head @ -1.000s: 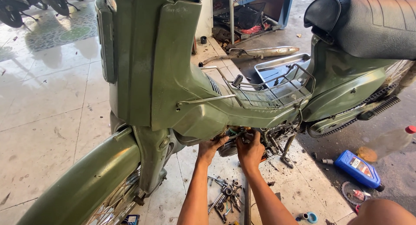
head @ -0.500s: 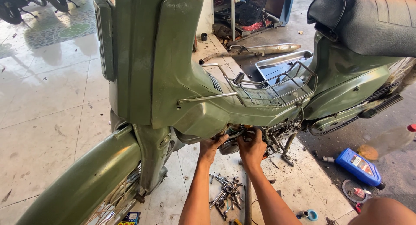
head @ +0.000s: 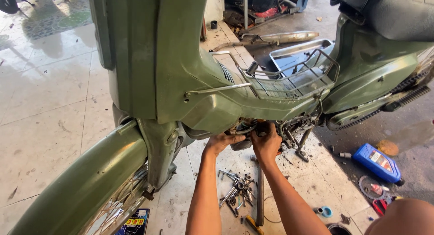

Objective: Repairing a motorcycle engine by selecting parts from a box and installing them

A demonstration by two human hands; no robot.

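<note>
A green underbone motorbike (head: 181,76) stands in front of me, with a wire rack (head: 289,79) on its centre tunnel. Both my arms reach under the frame to the engine area (head: 246,128). My left hand (head: 221,142) curls up around a dark engine part below the leg shield. My right hand (head: 266,142) presses against the same spot from the right, fingers hidden among the engine parts. Whether either hand holds a tool is hidden from me. The side stand (head: 303,147) hangs just right of my right hand.
A pile of loose metal tools and sockets (head: 237,192) lies on the tiled floor under my arms, with a long bar (head: 260,196) beside it. A blue oil bottle (head: 377,162) lies at right. The green front mudguard (head: 86,185) fills the lower left.
My view has shifted slightly closer and lower. Both hands stay at the engine underside with only small movement.
</note>
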